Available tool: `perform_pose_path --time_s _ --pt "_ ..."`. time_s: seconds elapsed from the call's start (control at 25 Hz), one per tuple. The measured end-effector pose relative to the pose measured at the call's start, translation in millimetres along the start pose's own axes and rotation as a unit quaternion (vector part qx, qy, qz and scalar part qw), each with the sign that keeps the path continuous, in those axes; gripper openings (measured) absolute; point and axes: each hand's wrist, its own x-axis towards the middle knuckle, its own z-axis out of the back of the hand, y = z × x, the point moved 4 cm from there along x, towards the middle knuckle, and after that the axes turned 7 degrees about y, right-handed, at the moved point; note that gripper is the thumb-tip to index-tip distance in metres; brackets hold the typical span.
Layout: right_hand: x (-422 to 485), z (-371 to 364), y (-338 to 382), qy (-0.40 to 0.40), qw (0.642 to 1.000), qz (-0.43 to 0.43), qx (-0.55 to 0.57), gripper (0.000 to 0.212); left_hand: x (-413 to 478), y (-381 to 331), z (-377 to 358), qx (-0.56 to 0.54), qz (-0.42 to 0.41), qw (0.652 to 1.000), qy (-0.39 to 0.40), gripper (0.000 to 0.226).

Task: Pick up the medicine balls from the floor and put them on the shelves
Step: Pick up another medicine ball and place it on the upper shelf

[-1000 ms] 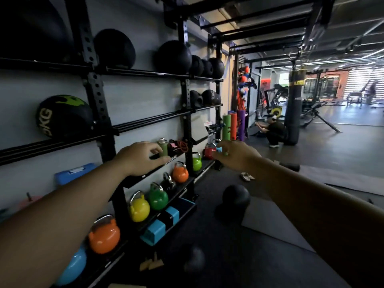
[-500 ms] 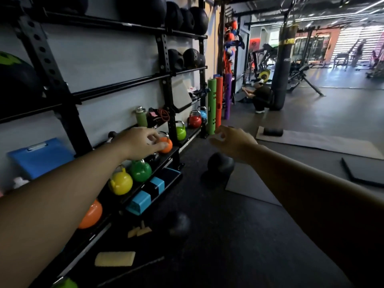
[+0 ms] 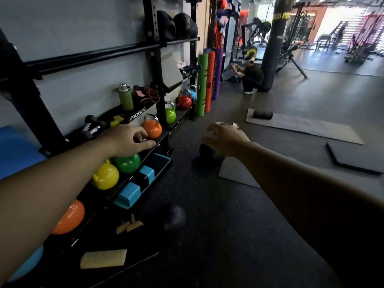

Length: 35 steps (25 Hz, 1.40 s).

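Black medicine ball (image 3: 207, 153) lies on floor (image 3: 228, 225) just under right hand (image 3: 225, 138)

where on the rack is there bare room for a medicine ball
The rail shelf between the two black uprights, left of the shelved medicine balls, is bare. The bottom tier is crowded with kettlebells; the tier above holds a green bottle.
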Motion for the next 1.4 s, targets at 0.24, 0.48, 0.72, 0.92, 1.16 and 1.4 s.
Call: perform_pose_path --time_s 0.24,0.48,0.72,0.92,1.16,1.4 --pt "63.5 -82.9 -15.5 0.060 0.998 -0.022 0.023 0.063 72.4 49.5 -58.9 -0.040 0.018 0.998 0.046 0.067" --pt "184.6 -179.6 -63.0 0.147 0.989 0.009 0.018 0.064 171.5 104.6 -133.6 -0.059 0.100 0.990 0.086 0.077" --pt "300.9 -311.8 -80.2 0.282 0.958 0.038 -0.033 0.072 243.8 184.4 -249.9 -0.099 0.192 0.965 0.149 0.075" --pt "354.6 -480.8 -82.0 0.359 0.933 0.032 -0.005 0.073 288.3 281.6 -396.8 -0.154 0.260 0.931 0.204 0.077" --pt "374.2 -743.7 -114.6 0.404 0.915 0.004 0.006 0.077 336.7 379.8 -641.5 -0.202 0.302 0.899 0.243 0.095" --pt "405.0 -919.5 -148.9 0.376 0.925 -0.028 0.053 0.102 374.3 424.4 -838.7 -0.303 0.360 0.858 0.205 0.118"
